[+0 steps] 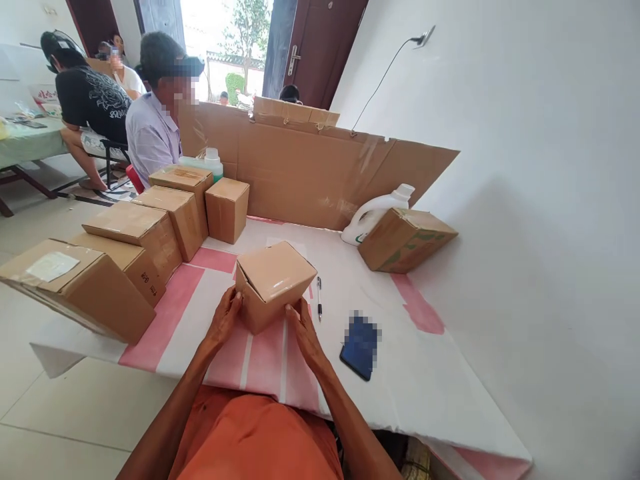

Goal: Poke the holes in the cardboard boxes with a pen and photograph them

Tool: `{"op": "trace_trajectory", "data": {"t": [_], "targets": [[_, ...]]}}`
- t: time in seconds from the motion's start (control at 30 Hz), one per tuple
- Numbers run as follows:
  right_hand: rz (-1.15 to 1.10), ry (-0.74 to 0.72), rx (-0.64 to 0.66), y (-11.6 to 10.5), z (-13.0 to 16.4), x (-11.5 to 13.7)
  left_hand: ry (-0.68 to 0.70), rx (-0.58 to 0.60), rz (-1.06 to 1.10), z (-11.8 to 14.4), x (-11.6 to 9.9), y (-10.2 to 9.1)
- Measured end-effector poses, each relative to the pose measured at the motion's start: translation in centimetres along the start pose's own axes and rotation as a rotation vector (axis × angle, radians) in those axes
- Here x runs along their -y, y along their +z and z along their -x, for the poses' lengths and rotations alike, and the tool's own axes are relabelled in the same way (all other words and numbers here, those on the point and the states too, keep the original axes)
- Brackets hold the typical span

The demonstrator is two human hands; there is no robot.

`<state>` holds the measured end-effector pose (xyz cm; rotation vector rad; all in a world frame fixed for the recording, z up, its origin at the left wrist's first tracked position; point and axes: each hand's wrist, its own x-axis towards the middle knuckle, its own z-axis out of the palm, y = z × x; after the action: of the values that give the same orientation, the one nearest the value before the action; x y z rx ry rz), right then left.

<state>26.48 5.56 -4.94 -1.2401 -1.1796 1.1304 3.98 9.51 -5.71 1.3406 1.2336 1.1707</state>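
A closed cardboard box (275, 273) with shiny tape on its top is between my two hands, over the near middle of the table. My left hand (226, 317) is against its left side, fingers bent along the cardboard. On the near right side, my right hand (304, 327) grips the lower edge. Whether the box rests on the cloth or is slightly raised I cannot tell. Just right of it lie a pen (319, 299) and, nearer me, a dark blue phone (360, 347).
Several cardboard boxes (135, 223) line the table's left side. A white jug (373, 217) and a leaning box (407, 240) stand by the right wall. A tall cardboard sheet (300, 170) closes the back. A person (155, 127) sits beyond the boxes.
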Motion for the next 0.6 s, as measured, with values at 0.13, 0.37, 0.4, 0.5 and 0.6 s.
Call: {"op": "trace_trajectory", "data": {"t": [0.13, 0.37, 0.4, 0.5, 0.6], "targets": [[-0.089, -0.015, -0.057, -0.2, -1.3, -1.4, 0.001, 0.027, -0.028, 2.7, 0.1, 0.3], [-0.299, 0.105, -0.099, -1.7, -1.7, -4.5, 0.077, 0.101, -0.129, 7.2, 0.3, 1.7], [-0.327, 0.125, -0.106, -1.8, -1.5, -4.7, 0.095, 0.114, -0.148, 7.6, 0.3, 1.9], [-0.409, 0.185, -0.108, -2.0, -1.2, -4.8, 0.193, 0.153, -0.212, 8.5, 0.0, 2.2], [-0.48, 0.227, -0.08, -2.5, -1.1, -4.1, 0.327, 0.128, -0.291, 9.1, -0.6, 2.7]]}}
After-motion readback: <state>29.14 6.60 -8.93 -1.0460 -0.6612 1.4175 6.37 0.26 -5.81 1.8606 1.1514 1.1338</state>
